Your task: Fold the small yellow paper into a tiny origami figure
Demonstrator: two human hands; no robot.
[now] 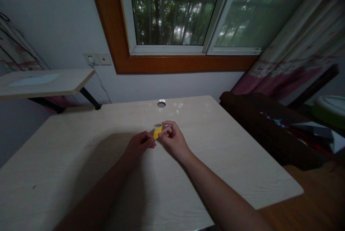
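Note:
A small folded yellow paper piece is held just above the pale wooden table, near its middle. My left hand pinches its lower left end with curled fingers. My right hand pinches its upper right side, fingers bent round it. Both forearms reach in from the bottom edge of the view and the hands almost touch each other.
A round cable hole sits at the table's far edge below the window. A smaller shelf-like table stands at left by a wall socket. Dark wooden furniture with papers and a curtain fill the right.

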